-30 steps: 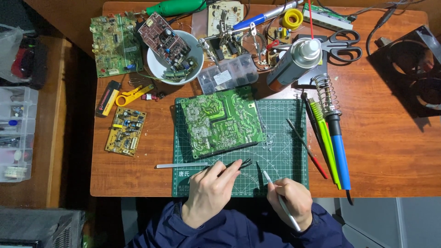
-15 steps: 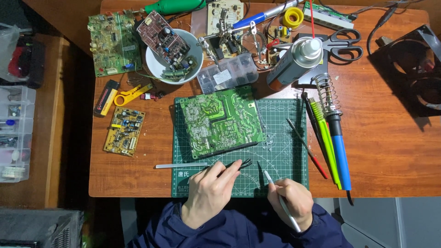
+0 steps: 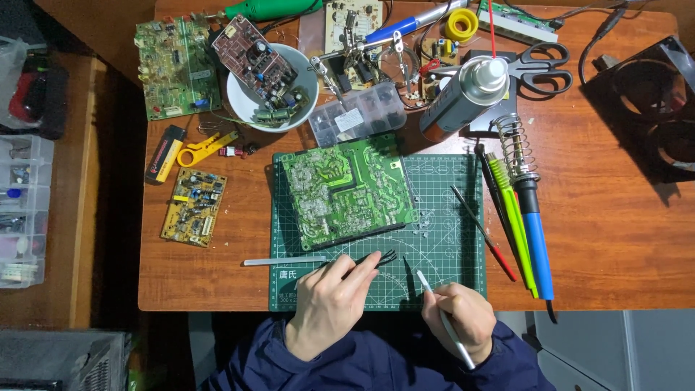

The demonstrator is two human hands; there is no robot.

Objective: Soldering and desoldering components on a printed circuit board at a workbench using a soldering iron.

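A large green circuit board (image 3: 347, 190) lies solder side up on a green cutting mat (image 3: 441, 239). Below it my left hand (image 3: 329, 304) rests on the mat's near edge and grips black tweezers (image 3: 373, 261) whose tips point right. My right hand (image 3: 463, 318) holds a thin white pen-like tool (image 3: 441, 315), its dark tip aimed up at the mat. Both tool tips sit just short of the board's lower edge. A flat metal strip (image 3: 284, 261) lies to the left of my left hand.
A white bowl (image 3: 250, 98) with a brown board, a clear parts box (image 3: 358, 114), a spray can (image 3: 460, 94), scissors (image 3: 539, 69), a blue-handled soldering iron (image 3: 534, 232), green and red probes (image 3: 510, 217), a yellow board (image 3: 194, 208) and a green board (image 3: 176, 69) crowd the wooden table (image 3: 615, 217).
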